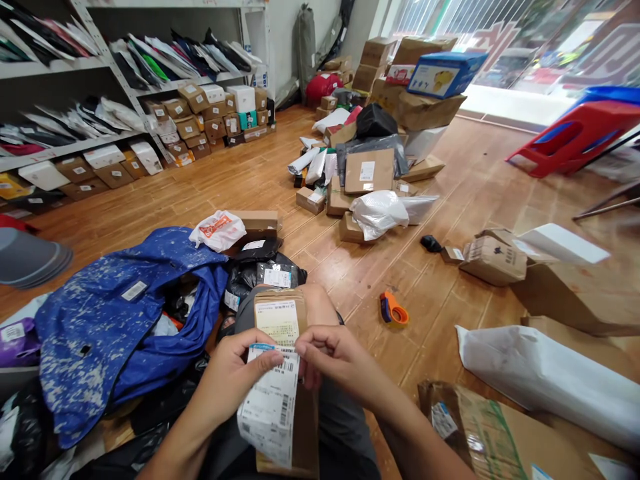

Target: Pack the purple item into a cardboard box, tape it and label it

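Note:
A long brown cardboard box [306, 427] rests across my lap, with a pale printed sheet [277, 320] on its upper end. Over its middle hangs a white shipping label [270, 407], printed with barcodes, its lower end curling away from the box. My left hand [250, 360] pinches the label's top left edge, thumb on the front. At the top right corner of the label, my right hand [327, 353] has thumb and fingertips closed together on the edge. Its lower fingers are partly hidden behind.
A blue sack [115, 313] lies open at left beside black parcels [250, 273]. An orange tape dispenser [394, 310] is on the wooden floor. Piled boxes [370, 170] stand ahead; cartons [575, 290] and a white parcel [540, 377] lie right. Parcel-filled shelves [125, 87] line the wall.

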`<state>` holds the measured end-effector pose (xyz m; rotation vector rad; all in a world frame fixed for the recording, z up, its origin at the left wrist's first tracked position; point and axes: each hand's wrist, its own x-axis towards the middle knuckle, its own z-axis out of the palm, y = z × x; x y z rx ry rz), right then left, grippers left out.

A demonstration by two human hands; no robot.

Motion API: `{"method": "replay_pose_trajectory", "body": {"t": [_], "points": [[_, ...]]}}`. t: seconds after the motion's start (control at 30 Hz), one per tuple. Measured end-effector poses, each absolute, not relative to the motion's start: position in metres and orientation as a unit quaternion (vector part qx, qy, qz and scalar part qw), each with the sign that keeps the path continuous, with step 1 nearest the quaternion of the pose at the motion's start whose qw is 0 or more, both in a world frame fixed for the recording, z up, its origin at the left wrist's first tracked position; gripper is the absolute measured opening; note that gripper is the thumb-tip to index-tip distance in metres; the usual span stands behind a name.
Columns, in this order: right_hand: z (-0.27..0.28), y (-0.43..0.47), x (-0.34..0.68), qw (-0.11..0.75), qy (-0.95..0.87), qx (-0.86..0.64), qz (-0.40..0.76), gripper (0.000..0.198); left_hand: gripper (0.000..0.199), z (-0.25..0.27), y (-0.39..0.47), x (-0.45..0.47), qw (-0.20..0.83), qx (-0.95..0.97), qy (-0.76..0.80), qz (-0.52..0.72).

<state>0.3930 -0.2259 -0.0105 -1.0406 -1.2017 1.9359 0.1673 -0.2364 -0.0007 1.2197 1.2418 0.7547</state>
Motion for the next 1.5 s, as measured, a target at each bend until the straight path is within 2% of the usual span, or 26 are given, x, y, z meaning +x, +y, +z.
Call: {"method": "replay_pose_trajectory", "body": {"t": [0.23,0.3,0.73,1.0,1.33,1.5], "points": [[-0.013,-0.228,0.386,0.323,-0.432,-0.401,0.741,0.057,0.050,0.004,-0.236,0.172,0.594,0.487,0.529,0.361],[-0.012,-0.227,0.386,0.324,-0.431,-0.392,0.745,0.056,0.047,0.007,-0.236,0.174,0.593,0.487,0.533,0.356],[-0.009,-0.228,0.389,0.319,-0.461,-0.399,0.725,0.039,0.039,0.011,-0.235,0.177,0.575,0.528,0.538,0.317],[-0.011,-0.227,0.392,0.305,-0.474,-0.406,0.719,0.038,0.040,0.015,-0.234,0.178,0.593,0.515,0.534,0.312],[-0.013,-0.227,0.395,0.297,-0.497,-0.404,0.709,0.020,0.039,0.015,-0.235,0.178,0.595,0.519,0.528,0.313],[-0.010,-0.233,0.398,0.279,-0.527,-0.405,0.693,0.019,0.042,0.009,-0.243,0.174,0.607,0.520,0.517,0.307]]}}
